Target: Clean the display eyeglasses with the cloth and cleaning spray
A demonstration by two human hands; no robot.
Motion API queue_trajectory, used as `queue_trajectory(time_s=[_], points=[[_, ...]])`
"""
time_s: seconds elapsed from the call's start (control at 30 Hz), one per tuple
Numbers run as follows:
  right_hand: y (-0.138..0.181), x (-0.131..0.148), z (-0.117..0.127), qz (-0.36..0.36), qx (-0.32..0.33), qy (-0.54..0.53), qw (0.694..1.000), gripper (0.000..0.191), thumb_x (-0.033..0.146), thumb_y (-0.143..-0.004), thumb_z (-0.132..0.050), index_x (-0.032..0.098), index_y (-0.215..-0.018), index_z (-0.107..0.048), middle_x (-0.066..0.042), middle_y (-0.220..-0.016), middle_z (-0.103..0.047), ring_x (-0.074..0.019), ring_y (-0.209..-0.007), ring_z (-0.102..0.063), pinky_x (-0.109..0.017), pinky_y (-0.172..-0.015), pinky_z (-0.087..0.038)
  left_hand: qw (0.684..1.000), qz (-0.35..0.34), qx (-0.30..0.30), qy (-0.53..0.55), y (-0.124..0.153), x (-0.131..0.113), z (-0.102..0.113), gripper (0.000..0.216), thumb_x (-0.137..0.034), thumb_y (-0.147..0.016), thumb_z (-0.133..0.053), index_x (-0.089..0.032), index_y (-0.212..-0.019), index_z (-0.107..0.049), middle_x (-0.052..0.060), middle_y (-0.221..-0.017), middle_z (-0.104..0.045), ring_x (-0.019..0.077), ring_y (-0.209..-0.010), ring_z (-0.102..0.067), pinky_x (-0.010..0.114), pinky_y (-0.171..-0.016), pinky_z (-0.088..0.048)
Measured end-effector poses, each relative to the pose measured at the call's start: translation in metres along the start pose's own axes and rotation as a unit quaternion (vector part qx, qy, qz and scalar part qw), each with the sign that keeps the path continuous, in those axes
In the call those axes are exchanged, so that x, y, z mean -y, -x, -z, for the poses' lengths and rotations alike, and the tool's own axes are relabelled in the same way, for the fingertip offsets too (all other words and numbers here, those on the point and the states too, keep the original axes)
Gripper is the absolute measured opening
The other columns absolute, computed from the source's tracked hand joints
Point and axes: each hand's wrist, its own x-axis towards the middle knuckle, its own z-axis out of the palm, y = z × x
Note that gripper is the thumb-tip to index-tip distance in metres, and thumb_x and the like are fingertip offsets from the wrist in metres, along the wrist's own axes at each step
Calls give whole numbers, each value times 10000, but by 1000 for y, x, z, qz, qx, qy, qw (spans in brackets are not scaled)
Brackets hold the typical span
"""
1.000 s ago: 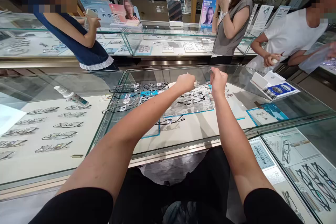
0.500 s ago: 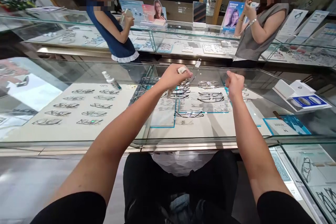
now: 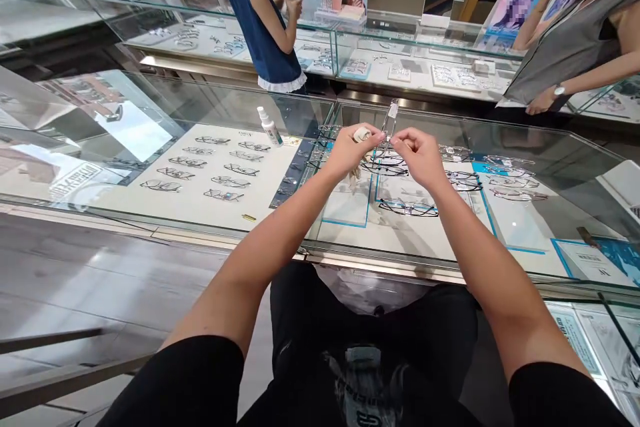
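Above shop's glass display counter, left hand grip clenching cloth, right hand pinching spectacles

The single camera sits on my head, facing forward and down along my forearms. My left hand and right hand meet close ahead, over the clear glass-topped display bench; farther glass showcases fill the top edge.

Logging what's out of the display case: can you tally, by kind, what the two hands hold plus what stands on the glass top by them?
glasses frame: 1, pinched by the right hand
cloth: 1, in the left hand
spray bottle: 1, on the glass top
Total: 3
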Motion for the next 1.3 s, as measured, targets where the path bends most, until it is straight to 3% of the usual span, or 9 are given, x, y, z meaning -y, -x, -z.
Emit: queue_trajectory(time_s=[0.23,0.5,0.77,0.9,1.07,1.2,1.3], points=[[10,2,12,-18,24,-38,999,442,658,-862,-803,230,-849,-690,83,-562,-350,-122,-579,-245,-306,-588,-238,998,-18,56,-8,7,-3,-4,509,-663,-754,-926,-185,-782,-754,-19,-654,-540,111,-607,-395,283,-588,-291],[5,4,23,-12,36,-21,999,229,402,-925,-774,233,-810,-671,72,-569,-335,-115,-576,-262,-302,-573,-244,998,-16,54,-35,8,1,-3,447,-619,-785,-923,-203,-823,-767,21,-724,-664,128,-645,-497,265,-593,-354],[0,11,28,-66,-15,-17,998,245,278,-915,-733,209,-716,-609,-11,-762,-555,-109,-644,-383,-296,-576,-286,998,7,-47,-47,5,-4,2,429,-619,-826,-867,-212,-891,-747,88,-953,-775,183,-806,-641,297,-690,-489],[-1,5,28,-110,-48,-63,991,177,297,-872,-754,212,-747,-661,20,-675,-464,-111,-601,-369,-299,-545,-263,993,-19,-114,-38,-3,4,11,534,-750,-809,-830,-242,-946,-738,86,-986,-780,193,-840,-664,304,-681,-492],[2,-4,24,-187,-39,-110,975,246,457,-858,-804,234,-839,-701,90,-562,-306,-96,-488,-207,-306,-485,-170,991,-2,-136,-14,-6,9,18,668,-896,-733,-798,-292,-1018,-774,68,-969,-786,177,-727,-597,335,-601,-447],[4,-1,24,-242,-8,-80,967,300,458,-873,-808,208,-741,-707,96,-489,-280,-88,-469,-174,-302,-473,-137,989,-25,-147,-15,-5,4,14,551,-825,-733,-850,-301,-883,-769,50,-1009,-818,164,-677,-549,354,-610,-439],[7,9,23,-187,36,-41,981,394,501,-907,-803,201,-674,-695,81,-477,-295,-90,-479,-206,-296,-480,-158,987,-52,-148,-30,-3,1,10,441,-758,-759,-862,-332,-819,-761,31,-985,-829,189,-685,-558,367,-622,-427]])
